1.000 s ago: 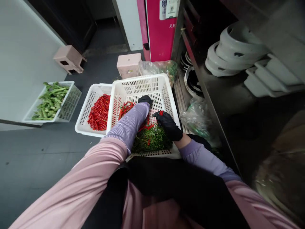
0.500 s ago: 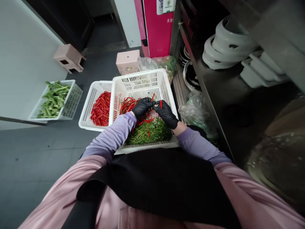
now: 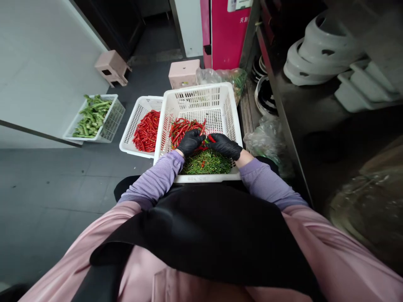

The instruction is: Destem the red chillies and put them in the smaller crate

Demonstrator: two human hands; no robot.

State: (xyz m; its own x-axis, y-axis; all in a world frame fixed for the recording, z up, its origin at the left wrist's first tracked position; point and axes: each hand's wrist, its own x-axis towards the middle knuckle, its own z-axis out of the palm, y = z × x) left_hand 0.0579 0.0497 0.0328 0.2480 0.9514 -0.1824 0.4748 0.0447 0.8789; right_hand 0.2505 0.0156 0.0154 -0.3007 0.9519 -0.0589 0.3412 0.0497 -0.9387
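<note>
Both my hands wear black gloves and meet over a white plastic basket point(image 3: 234, 121) in front of me. My left hand point(image 3: 190, 142) is closed, its fingertips pinching near the green end of a chili. In my right hand point(image 3: 226, 145) the fingers are closed on a red chili pepper point(image 3: 211, 138); the grip partly hides it. Under and behind my left hand lies a heap of red chilies point(image 3: 182, 126) with green stems on. A pile of loose green chili stems point(image 3: 208, 163) fills the near part of the basket, below my hands.
Left of the big basket stands a second white basket point(image 3: 126, 142) with red chilies point(image 3: 147, 132). Farther left, a basket point(image 3: 108, 126) holds green vegetables point(image 3: 92, 117). Two pink stools point(image 3: 185, 71) stand behind. At right, a metal shelf point(image 3: 302, 109) carries white dishes; plastic bags point(image 3: 266, 136) lie beside it.
The view has shifted, so the baskets and stools appear farther right and a little higher. My hands remain together over the basket, now lower against the red heap.
</note>
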